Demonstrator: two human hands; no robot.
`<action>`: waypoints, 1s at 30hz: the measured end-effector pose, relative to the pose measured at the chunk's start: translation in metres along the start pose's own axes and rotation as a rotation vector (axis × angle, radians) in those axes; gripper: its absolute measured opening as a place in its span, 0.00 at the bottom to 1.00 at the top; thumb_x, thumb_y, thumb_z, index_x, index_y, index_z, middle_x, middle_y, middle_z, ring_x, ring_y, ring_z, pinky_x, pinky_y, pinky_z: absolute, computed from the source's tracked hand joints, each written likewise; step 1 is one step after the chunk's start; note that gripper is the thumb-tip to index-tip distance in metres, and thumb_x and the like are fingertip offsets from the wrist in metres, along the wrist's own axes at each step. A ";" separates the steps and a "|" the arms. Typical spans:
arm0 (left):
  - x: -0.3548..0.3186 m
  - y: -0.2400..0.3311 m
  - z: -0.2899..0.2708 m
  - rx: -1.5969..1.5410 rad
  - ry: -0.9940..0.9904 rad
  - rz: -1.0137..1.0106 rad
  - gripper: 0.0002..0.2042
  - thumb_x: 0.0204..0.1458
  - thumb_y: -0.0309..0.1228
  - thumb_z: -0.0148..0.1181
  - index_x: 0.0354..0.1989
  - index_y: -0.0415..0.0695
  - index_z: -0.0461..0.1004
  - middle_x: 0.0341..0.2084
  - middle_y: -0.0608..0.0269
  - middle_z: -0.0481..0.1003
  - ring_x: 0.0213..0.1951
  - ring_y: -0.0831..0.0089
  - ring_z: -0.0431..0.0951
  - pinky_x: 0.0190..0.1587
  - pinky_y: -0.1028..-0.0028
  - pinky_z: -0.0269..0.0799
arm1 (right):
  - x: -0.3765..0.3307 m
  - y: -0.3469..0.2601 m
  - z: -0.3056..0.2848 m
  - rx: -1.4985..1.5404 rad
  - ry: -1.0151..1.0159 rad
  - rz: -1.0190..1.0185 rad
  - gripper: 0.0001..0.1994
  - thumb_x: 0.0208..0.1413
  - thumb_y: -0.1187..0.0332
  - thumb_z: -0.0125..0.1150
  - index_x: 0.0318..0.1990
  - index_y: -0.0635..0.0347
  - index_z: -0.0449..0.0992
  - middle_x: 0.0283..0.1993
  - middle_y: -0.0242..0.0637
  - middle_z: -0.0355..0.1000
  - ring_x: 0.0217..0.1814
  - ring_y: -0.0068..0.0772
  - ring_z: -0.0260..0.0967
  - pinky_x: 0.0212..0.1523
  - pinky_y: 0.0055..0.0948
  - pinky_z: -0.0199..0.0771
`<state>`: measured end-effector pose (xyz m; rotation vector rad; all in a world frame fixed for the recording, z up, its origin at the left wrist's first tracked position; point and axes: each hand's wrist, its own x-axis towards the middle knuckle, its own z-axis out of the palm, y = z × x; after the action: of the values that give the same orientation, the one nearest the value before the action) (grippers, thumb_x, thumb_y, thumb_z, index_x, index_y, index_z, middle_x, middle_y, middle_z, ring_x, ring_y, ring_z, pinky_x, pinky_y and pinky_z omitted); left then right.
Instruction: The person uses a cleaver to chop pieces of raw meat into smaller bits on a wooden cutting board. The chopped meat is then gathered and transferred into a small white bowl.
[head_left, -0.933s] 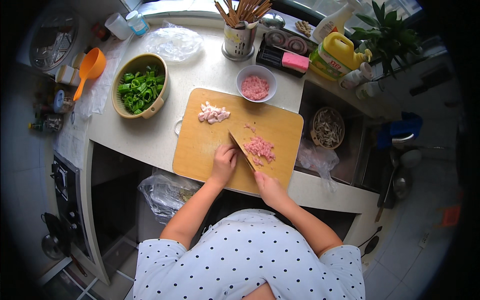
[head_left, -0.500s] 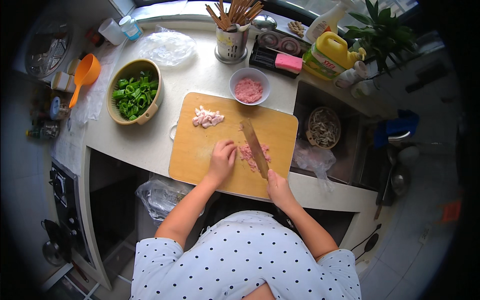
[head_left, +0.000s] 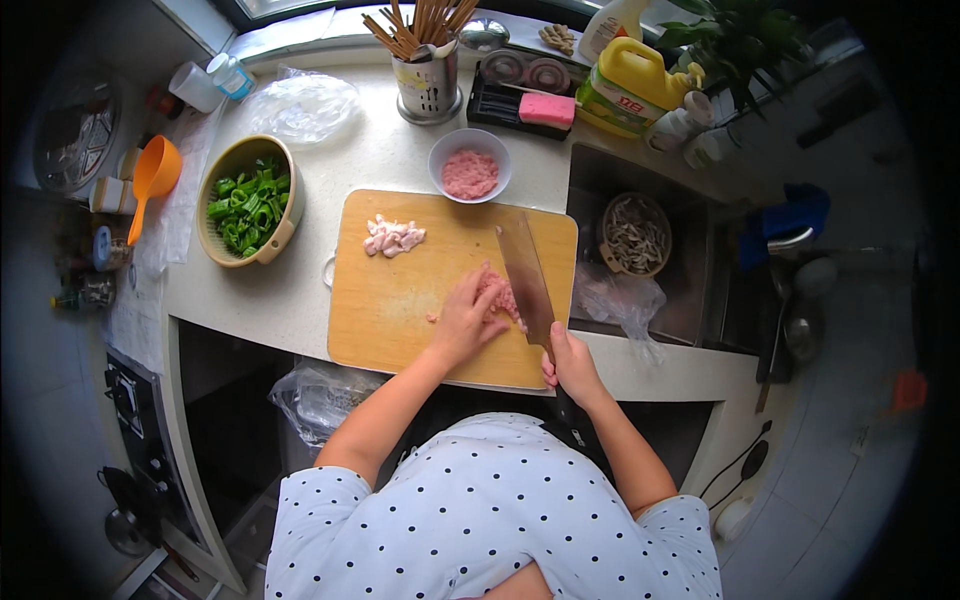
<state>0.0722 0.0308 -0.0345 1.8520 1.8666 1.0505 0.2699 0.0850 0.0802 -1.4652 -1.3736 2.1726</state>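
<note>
**Minced meat being gathered against a cleaver on the cutting board**

A cleaver (head_left: 524, 275) is being held by the right hand (head_left: 572, 362), whose fingers are wrapped closed around the handle at the near right corner of the cutting board (head_left: 400, 300). The broad blade is being laid almost flat over the right part of the board, its tip pointing away from the person. The left hand (head_left: 465, 320) is being pressed down on the board just left of the blade, its fingers held loosely together and bent over a small heap of pink minced meat (head_left: 498, 292), which is being touched and kept against the blade's side.

A second little pile of pale meat pieces (head_left: 392, 236) is lying on the far left part of the board, well apart from both hands. Just beyond the board's far edge, a white bowl (head_left: 469, 165) of pink mince is standing on the desk (head_left: 290, 290). To the left of the board a yellowish bowl (head_left: 216, 245) of chopped green peppers (head_left: 247, 203) is resting. A metal holder of chopsticks (head_left: 425, 85) is standing farther behind the board, and a sink (head_left: 690, 300) is lying to the board's right.
</note>
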 end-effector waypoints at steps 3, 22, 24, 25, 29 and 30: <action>0.012 -0.005 0.003 0.041 0.029 -0.022 0.34 0.35 0.39 0.73 0.55 0.48 0.69 0.61 0.50 0.61 0.63 0.48 0.59 0.61 0.53 0.57 | -0.001 0.002 -0.005 0.014 -0.005 -0.012 0.24 0.67 0.45 0.37 0.32 0.59 0.62 0.16 0.29 0.58 0.13 0.21 0.57 0.15 0.23 0.60; -0.015 -0.020 -0.037 0.045 0.065 -0.116 0.25 0.44 0.30 0.68 0.52 0.40 0.70 0.60 0.45 0.63 0.66 0.42 0.54 0.64 0.54 0.55 | 0.006 0.024 -0.011 -0.360 0.184 -0.036 0.24 0.67 0.51 0.43 0.51 0.65 0.74 0.21 0.42 0.69 0.20 0.32 0.69 0.26 0.32 0.72; -0.010 -0.014 -0.025 -0.059 0.072 -0.089 0.25 0.44 0.30 0.68 0.53 0.40 0.70 0.60 0.46 0.63 0.66 0.42 0.54 0.65 0.54 0.55 | 0.022 0.042 -0.006 -0.488 0.234 -0.208 0.23 0.67 0.53 0.44 0.50 0.66 0.74 0.25 0.47 0.72 0.27 0.39 0.72 0.33 0.36 0.73; -0.008 -0.010 -0.018 -0.109 0.081 -0.082 0.25 0.44 0.30 0.68 0.53 0.40 0.70 0.60 0.46 0.62 0.66 0.42 0.54 0.65 0.53 0.54 | 0.028 0.047 -0.001 -0.556 0.252 -0.295 0.22 0.66 0.53 0.44 0.49 0.66 0.74 0.27 0.50 0.74 0.30 0.43 0.74 0.37 0.37 0.74; 0.019 0.012 -0.022 -0.035 0.057 -0.067 0.24 0.40 0.30 0.68 0.48 0.40 0.71 0.57 0.47 0.64 0.63 0.43 0.58 0.63 0.53 0.57 | 0.031 0.032 0.013 -0.582 0.174 -0.292 0.21 0.66 0.55 0.44 0.48 0.67 0.74 0.33 0.53 0.75 0.37 0.48 0.75 0.41 0.37 0.72; 0.018 0.002 -0.013 0.033 0.051 -0.015 0.24 0.38 0.29 0.67 0.47 0.40 0.71 0.53 0.48 0.65 0.60 0.45 0.61 0.61 0.53 0.59 | 0.027 0.022 0.009 -0.553 0.155 -0.222 0.21 0.66 0.55 0.44 0.48 0.67 0.74 0.34 0.53 0.75 0.38 0.47 0.75 0.42 0.36 0.72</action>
<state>0.0622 0.0437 -0.0195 1.8426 1.9344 1.0778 0.2562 0.0836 0.0466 -1.5070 -2.0678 1.5766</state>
